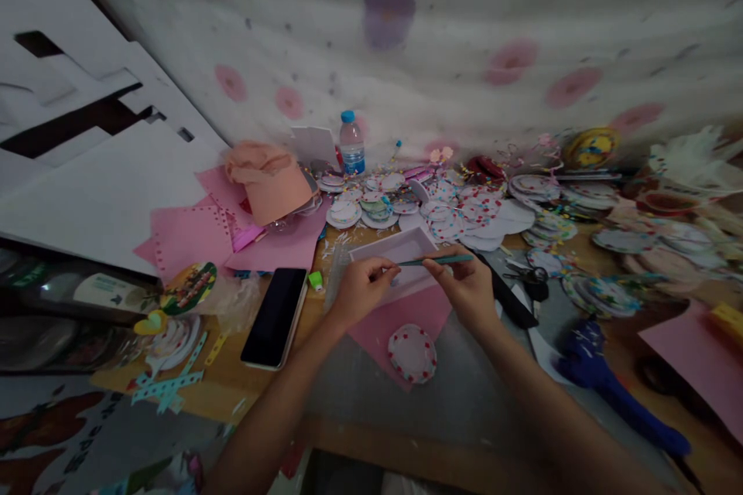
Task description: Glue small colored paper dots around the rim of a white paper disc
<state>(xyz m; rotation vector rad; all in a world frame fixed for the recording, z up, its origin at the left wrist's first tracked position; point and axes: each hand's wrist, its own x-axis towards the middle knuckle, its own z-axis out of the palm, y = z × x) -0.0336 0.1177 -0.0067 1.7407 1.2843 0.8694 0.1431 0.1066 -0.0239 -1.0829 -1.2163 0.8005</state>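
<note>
My right hand (464, 282) is closed round a slim teal tool (451, 259), thin at its tip; whether it is a pair of tweezers or a pen-like tool I cannot tell. The tip points left, towards my left hand (365, 286). Thumb and finger of that hand are pinched together at the tip, and whatever lies between them is too small to make out. Beneath both hands is a shallow white box (380, 250). Nearer to me, a round white disc (412, 353) edged with red dots lies on a pink sheet (400, 325).
Left of my hands lie a phone (275, 317) and a small green piece (316, 281). Several decorated discs (446, 213) are piled behind, beside a water bottle (351, 145). At right are a blue glue-gun-like tool (621, 394), keys (531, 274) and a pink sheet (690, 356).
</note>
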